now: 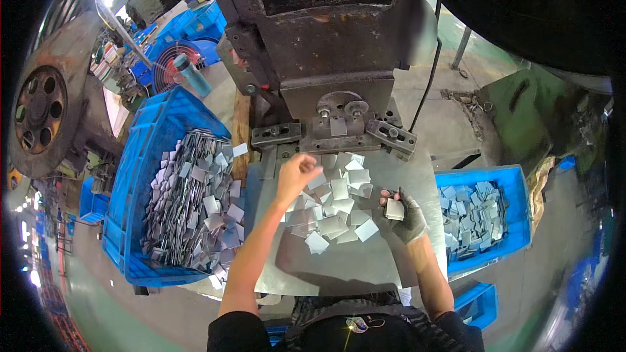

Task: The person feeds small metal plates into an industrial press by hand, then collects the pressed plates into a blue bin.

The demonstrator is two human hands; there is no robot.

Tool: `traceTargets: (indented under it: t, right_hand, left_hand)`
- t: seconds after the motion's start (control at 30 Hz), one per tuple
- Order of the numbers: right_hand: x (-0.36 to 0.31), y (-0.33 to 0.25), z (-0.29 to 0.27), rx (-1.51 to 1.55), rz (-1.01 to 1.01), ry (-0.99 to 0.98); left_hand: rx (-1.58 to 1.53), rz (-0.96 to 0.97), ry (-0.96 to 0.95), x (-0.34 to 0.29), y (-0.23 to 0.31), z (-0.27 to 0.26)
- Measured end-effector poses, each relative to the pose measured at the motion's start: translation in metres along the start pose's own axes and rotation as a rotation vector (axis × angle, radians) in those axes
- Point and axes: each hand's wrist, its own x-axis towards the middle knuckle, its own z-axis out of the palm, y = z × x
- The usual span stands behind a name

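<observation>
Handling small metal plates (340, 189) in front of the press (332, 49). Looks mid-run: one plate (338, 127) sits in the press; plenty left, I'd judge, in the loose pile before it and the heaped bin (124, 221) to its left. Part-filled bin (517, 202) right of it maybe holds done pieces. Right hand (409, 219), gloved, gripping a few plates, front-right of press; left hand (298, 175) curled, front-left, can't tell if gripping. Plates flat, squarish, silver-grey, some shiny.
</observation>
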Motion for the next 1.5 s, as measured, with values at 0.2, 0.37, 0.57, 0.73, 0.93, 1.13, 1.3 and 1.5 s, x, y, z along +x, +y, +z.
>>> traceTargets:
  t: [0.2,0.37,0.57,0.73,0.93,1.13,1.3,1.5]
  right_hand:
    - [0.018,0.002,0.002,-0.03,0.02,-0.053]
    - [0.064,0.013,0.052,-0.173,0.032,0.057]
    - [0.157,0.02,0.085,-0.366,-0.009,0.106]
    - [0.153,0.031,0.078,-0.379,-0.186,0.146]
    - [0.069,0.02,0.072,-0.421,-0.287,0.151]
    - [0.024,0.021,0.093,-0.397,-0.274,0.149]
    - [0.013,0.025,0.098,-0.404,-0.276,0.111]
    - [0.004,0.017,0.073,-0.265,-0.328,0.128]
  left_hand:
    - [0.527,0.244,-0.133,-0.03,0.002,-0.008]
    - [0.666,0.391,-0.045,-0.024,-0.004,-0.015]
    - [0.131,-0.116,0.052,0.001,0.02,-0.014]
    - [-0.554,-0.299,-0.032,0.025,0.029,-0.002]
    - [-0.812,-0.475,-0.035,0.059,0.034,0.032]
    - [-0.928,-0.536,0.067,0.073,0.026,0.054]
    - [-0.968,-0.545,0.175,0.075,0.03,0.062]
    - [-0.652,-0.49,0.094,0.056,0.025,0.039]
